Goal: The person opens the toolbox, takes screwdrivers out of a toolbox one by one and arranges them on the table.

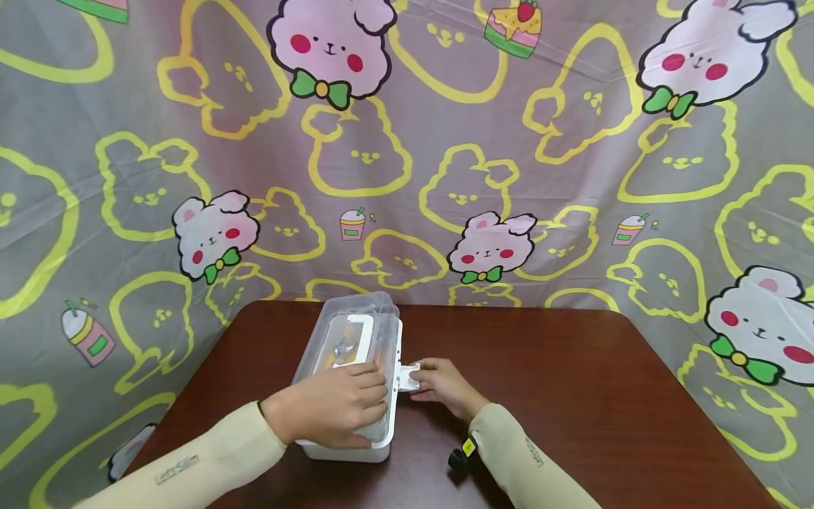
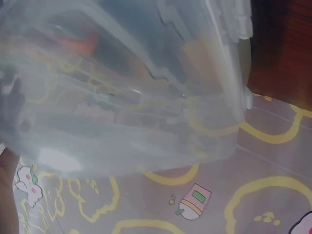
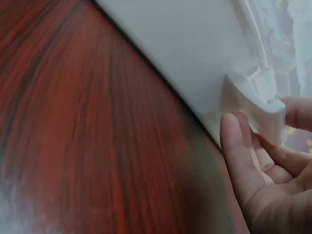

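A storage box with a white base (image 1: 346,453) and a clear lid (image 1: 362,304) stands left of the table's middle. Through the lid show a white handle and some orange and silvery things, blurred by the plastic. My left hand (image 1: 333,403) lies palm down across the lid, fingers pointing toward its right edge. On the box's right side a white latch (image 1: 407,377) sticks out, and my right hand (image 1: 448,387) pinches it. In the right wrist view the thumb and fingers sit on either side of the latch (image 3: 263,109). The lid (image 2: 122,141) fills much of the left wrist view.
The dark red-brown table (image 1: 540,382) extends right of the box. A patterned curtain (image 1: 407,177) hangs close behind the table and along both sides. A black wrist camera (image 1: 459,458) juts from the right sleeve (image 1: 515,452).
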A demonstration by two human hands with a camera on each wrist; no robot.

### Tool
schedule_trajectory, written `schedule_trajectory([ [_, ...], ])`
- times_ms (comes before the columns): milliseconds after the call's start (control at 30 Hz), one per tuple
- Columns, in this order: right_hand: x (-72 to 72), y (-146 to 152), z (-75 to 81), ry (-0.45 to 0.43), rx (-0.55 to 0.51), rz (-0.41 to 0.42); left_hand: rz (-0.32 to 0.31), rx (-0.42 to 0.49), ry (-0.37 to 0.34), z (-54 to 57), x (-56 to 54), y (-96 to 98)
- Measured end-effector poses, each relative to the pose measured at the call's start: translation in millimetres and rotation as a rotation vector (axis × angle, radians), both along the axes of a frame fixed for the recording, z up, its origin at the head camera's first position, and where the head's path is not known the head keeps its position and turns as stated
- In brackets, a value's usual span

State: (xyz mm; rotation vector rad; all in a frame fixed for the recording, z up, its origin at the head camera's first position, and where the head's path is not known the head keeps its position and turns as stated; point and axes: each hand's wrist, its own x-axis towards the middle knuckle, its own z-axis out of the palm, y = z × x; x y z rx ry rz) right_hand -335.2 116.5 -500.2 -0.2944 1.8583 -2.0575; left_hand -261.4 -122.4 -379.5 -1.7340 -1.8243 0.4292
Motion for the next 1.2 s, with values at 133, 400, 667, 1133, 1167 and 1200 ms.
schedule_trajectory([
  [133,-0.9,2,-4.5,0.039,0.053,-0.040,-0.012,0.064,-0.008,4.3,0.7,-7.8],
  [400,-0.2,4,-10.1,0.130,0.132,-0.060,-0.014,0.168,-0.046,10.2,2.3,-18.5],
  [667,-0.7,3,-12.8,0.142,0.197,-0.069,-0.012,0.249,-0.087,12.7,6.2,-32.2],
  [1133,-5.7,-2,-14.9,0.151,0.305,-0.044,0.047,0.398,-0.126,14.8,14.8,-52.9],
  [1167,-5.0,-2,-14.2,0.158,0.317,-0.048,0.048,0.413,-0.122,14.6,15.5,-53.8],
  [1200,-4.0,-3,-13.7,0.165,0.325,-0.051,0.060,0.422,-0.116,14.7,16.6,-54.8],
])
